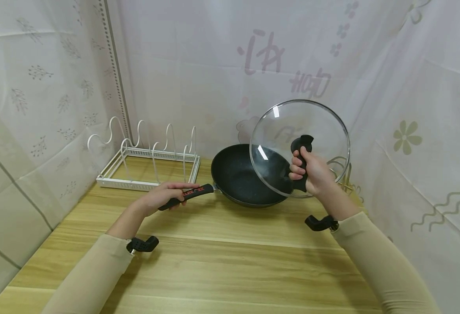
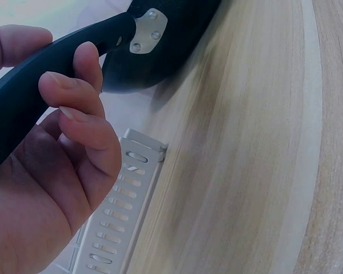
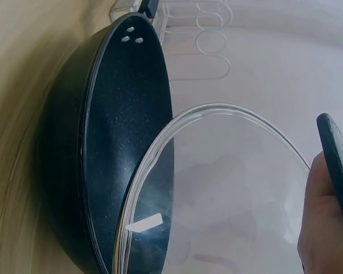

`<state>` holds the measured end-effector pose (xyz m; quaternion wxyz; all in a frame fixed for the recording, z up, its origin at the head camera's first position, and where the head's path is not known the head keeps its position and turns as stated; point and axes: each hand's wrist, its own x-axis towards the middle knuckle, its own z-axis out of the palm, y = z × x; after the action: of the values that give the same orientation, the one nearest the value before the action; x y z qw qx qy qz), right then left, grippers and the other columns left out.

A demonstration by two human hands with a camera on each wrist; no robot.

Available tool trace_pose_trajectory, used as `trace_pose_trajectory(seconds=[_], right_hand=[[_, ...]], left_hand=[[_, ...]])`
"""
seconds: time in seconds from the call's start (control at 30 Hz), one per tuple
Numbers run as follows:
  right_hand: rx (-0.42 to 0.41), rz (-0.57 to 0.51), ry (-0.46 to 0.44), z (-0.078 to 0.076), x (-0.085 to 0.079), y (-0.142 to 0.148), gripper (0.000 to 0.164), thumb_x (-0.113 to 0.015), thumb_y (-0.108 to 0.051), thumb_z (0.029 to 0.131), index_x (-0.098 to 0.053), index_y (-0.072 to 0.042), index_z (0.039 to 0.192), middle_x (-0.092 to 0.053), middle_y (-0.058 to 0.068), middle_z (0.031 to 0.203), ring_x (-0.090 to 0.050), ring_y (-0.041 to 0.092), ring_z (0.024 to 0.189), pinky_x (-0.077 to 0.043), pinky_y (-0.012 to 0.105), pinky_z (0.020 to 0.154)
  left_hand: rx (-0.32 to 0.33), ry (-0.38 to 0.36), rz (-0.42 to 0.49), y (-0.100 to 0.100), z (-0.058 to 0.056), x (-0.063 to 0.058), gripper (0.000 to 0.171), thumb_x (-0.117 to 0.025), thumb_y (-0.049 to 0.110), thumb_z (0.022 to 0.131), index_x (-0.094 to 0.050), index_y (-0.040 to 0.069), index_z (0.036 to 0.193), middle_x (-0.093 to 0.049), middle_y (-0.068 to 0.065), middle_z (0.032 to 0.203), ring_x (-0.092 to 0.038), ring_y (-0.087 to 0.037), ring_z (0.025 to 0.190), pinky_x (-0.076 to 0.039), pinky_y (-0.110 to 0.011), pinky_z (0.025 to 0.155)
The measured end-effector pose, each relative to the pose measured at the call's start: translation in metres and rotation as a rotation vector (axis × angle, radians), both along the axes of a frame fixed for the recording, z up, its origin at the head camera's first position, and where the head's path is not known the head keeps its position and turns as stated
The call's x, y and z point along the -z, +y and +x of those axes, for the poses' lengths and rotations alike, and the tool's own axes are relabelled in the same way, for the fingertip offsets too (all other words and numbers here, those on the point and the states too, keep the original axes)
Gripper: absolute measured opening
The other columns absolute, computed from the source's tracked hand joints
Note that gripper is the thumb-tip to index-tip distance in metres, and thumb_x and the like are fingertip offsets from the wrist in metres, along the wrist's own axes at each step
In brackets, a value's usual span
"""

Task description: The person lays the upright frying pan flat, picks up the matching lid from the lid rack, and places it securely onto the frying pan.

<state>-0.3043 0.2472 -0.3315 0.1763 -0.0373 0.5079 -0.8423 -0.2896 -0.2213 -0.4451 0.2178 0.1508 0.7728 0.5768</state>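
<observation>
A dark wok [image 1: 238,174] stands on the wooden table, its black handle [image 1: 194,192] pointing left. My left hand [image 1: 161,198] grips that handle; in the left wrist view the fingers curl round it near the riveted metal bracket [image 2: 150,31]. My right hand [image 1: 316,172] holds a round glass lid [image 1: 277,126] by its black knob handle [image 1: 303,144]. The lid is tilted up on edge and overlaps the wok's right side in the head view. In the right wrist view, the lid's metal rim [image 3: 217,108] crosses in front of the wok's inside.
Left of the wok lies a white rack [image 1: 124,183] with several curved wire dividers. Behind the lid, at the right, a gold wire rack [image 1: 345,174] partly shows. Patterned white curtains [image 1: 198,65] hang behind and on both sides of the table [image 1: 222,261].
</observation>
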Motion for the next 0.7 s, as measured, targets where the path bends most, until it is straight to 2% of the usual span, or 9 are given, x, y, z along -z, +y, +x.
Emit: trace_pose_trajectory(seconds=[0.17, 0.37, 0.7], right_hand=[[-0.007, 0.0, 0.001, 0.0, 0.003, -0.004, 0.035, -0.034, -0.046, 0.117, -0.049, -0.016, 0.106, -0.045, -0.006, 0.074, -0.032, 0.01, 0.053, -0.033, 0.023, 0.053], [-0.035, -0.047, -0.014, 0.0, 0.006, -0.008, 0.032, -0.035, -0.041, 0.119, -0.049, -0.016, 0.105, -0.044, -0.006, 0.073, -0.033, 0.009, 0.051, -0.034, 0.022, 0.051], [-0.056, -0.093, -0.041, 0.0, 0.004, -0.015, 0.027, -0.03, -0.033, 0.121, -0.045, -0.015, 0.107, -0.043, -0.004, 0.075, -0.035, 0.009, 0.052, -0.034, 0.021, 0.052]], left_hand=[[0.001, 0.0, 0.003, 0.0, 0.0, 0.0, 0.065, -0.06, 0.009, 0.095, -0.06, 0.016, 0.159, -0.065, -0.016, 0.107, -0.048, -0.014, 0.063, -0.041, -0.024, 0.058], [0.003, -0.003, 0.007, 0.0, 0.0, -0.001, 0.065, -0.06, 0.008, 0.094, -0.06, 0.015, 0.159, -0.066, -0.017, 0.108, -0.048, -0.014, 0.063, -0.041, -0.025, 0.058], [0.004, -0.003, 0.007, 0.0, -0.001, -0.001, 0.065, -0.061, 0.007, 0.094, -0.061, 0.016, 0.159, -0.065, -0.016, 0.108, -0.049, -0.015, 0.067, -0.042, -0.025, 0.059]])
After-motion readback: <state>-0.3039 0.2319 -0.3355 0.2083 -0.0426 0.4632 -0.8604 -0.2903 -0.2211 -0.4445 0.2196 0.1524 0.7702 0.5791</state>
